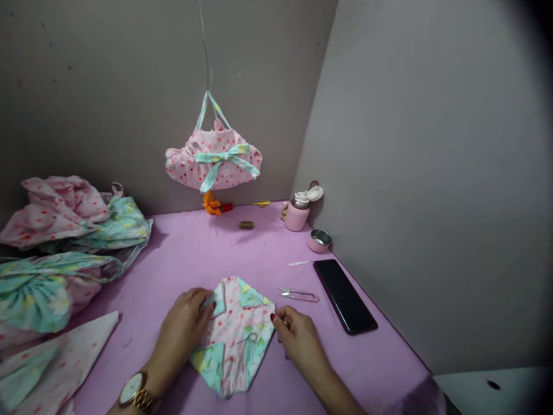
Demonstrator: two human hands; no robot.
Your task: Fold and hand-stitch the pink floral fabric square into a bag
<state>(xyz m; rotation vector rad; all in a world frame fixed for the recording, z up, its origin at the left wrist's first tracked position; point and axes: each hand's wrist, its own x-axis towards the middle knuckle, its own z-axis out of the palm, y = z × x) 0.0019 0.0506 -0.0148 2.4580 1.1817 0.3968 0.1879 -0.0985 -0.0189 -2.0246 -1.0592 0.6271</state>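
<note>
A folded patchwork fabric piece [235, 324], pink with red dots and mint floral corner flaps, lies flat on the purple cloth. My left hand [188, 316], with a gold watch [135, 391] at its wrist, grips the piece's left edge with bent fingers. At the right corner, my right hand [296, 331] pinches the fabric between thumb and forefinger. A thin thread loop, perhaps with a needle, rests on the lower right flap. Pink-handled thread snips [298, 295] lie just beyond my right hand.
A black phone [345, 295] lies at right. Behind it stand a pink bottle [296, 216] and pink cup [319, 241]. A thread spool [246, 225] sits farther back. Above hangs a dotted fabric bag [216, 155]. Fabric pieces [69, 207] heap at left; grey walls border the table.
</note>
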